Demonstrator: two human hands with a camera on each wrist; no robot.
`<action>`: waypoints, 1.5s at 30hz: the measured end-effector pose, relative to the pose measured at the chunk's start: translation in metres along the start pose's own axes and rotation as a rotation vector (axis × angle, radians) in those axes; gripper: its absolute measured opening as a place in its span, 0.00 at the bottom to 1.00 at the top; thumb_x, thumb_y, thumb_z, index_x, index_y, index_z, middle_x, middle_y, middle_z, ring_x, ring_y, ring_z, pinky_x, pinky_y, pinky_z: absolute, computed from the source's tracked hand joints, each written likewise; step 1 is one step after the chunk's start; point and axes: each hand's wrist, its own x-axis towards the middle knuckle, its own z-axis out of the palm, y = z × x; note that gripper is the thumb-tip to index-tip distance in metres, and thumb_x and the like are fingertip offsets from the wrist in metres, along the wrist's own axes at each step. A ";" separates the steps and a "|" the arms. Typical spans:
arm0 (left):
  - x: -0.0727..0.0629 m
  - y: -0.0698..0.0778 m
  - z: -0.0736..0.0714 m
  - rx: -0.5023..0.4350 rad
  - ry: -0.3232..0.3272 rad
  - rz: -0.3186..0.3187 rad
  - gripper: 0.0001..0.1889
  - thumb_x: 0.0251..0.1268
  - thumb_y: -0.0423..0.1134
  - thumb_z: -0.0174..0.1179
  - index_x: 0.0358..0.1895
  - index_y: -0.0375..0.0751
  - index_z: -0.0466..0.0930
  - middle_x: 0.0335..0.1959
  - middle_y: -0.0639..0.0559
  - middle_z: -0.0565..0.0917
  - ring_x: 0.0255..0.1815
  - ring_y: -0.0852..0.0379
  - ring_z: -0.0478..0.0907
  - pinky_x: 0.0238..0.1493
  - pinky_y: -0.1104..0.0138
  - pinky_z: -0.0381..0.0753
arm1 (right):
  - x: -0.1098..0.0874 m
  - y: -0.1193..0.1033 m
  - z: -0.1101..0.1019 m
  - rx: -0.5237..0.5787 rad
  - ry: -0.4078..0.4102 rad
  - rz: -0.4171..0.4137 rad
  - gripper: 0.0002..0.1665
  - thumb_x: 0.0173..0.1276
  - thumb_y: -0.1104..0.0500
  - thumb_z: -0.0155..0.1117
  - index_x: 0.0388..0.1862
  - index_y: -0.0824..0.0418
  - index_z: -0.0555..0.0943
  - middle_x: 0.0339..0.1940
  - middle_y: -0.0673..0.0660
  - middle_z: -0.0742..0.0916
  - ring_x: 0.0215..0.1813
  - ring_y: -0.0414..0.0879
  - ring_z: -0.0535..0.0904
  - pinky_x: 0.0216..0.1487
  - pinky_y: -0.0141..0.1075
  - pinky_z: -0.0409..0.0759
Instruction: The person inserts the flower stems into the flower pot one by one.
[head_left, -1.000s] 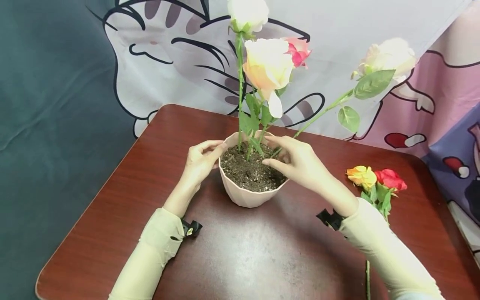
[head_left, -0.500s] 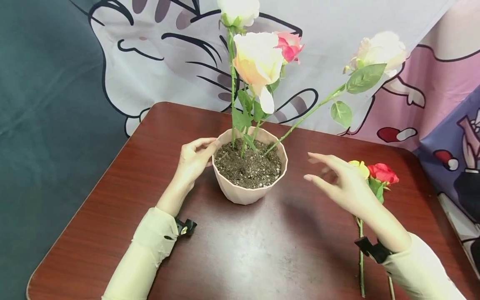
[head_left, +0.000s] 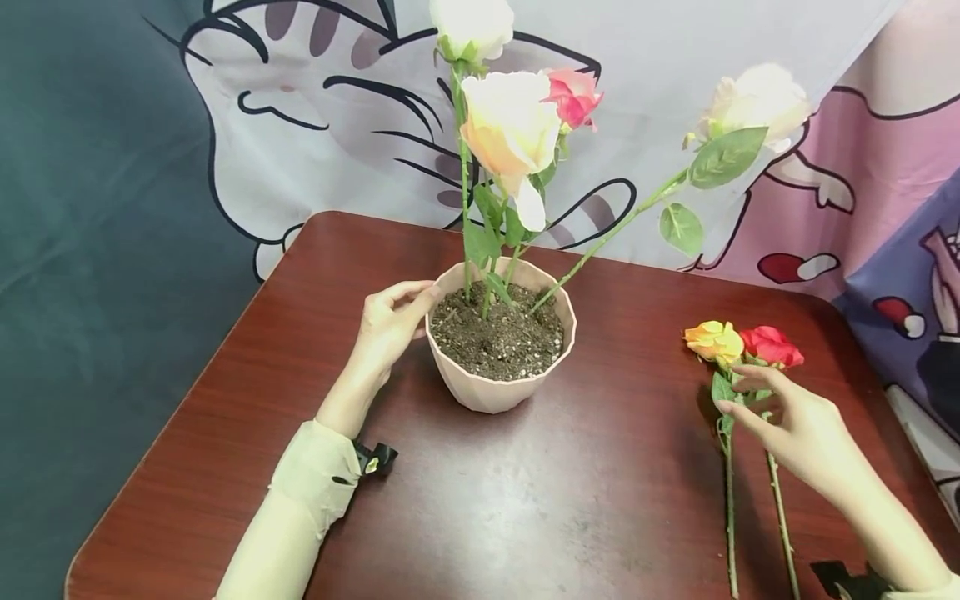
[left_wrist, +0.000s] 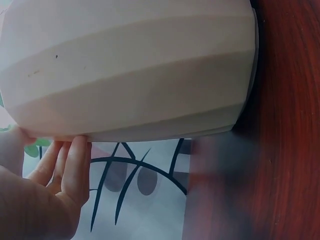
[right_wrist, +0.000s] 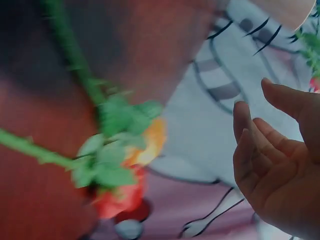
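Observation:
A pale pink faceted flowerpot full of dark soil stands on the table. My left hand grips its left rim, thumb at the edge and fingers along the outer wall; the left wrist view shows the fingertips against the pot. Upright in the soil are a white rose, a peach rose and a pink rose. A cream rose leans far right. My right hand, holding nothing, hovers with parted fingers by a yellow rose and a red rose.
The two loose roses lie side by side on the right of the brown table, stems toward the near edge. Behind the table hangs a cartoon-cat curtain, with a dark green cloth on the left.
My right hand has left the leaning cream rose's stem at the pot and moved right and nearer, over to the loose roses. My left hand has stayed on the pot rim.

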 end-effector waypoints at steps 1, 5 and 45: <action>0.001 0.000 -0.001 0.004 0.006 0.003 0.19 0.58 0.53 0.63 0.49 0.46 0.83 0.36 0.50 0.82 0.35 0.63 0.78 0.34 0.69 0.83 | -0.005 0.007 -0.001 0.000 -0.014 0.033 0.26 0.54 0.55 0.74 0.51 0.59 0.77 0.37 0.60 0.85 0.28 0.19 0.72 0.20 0.22 0.69; 0.004 0.001 -0.004 -0.028 -0.002 -0.009 0.19 0.60 0.52 0.62 0.48 0.43 0.83 0.39 0.50 0.82 0.38 0.62 0.79 0.36 0.68 0.83 | -0.021 0.028 0.002 -0.013 -0.052 0.124 0.23 0.55 0.53 0.72 0.48 0.59 0.78 0.34 0.59 0.86 0.27 0.20 0.73 0.22 0.23 0.69; 0.007 0.008 -0.011 -0.115 -0.163 -0.140 0.22 0.62 0.44 0.60 0.56 0.35 0.77 0.46 0.51 0.81 0.46 0.59 0.78 0.40 0.65 0.83 | -0.058 0.065 0.041 0.351 -0.540 0.536 0.14 0.67 0.60 0.58 0.35 0.73 0.76 0.23 0.54 0.84 0.25 0.42 0.82 0.28 0.34 0.83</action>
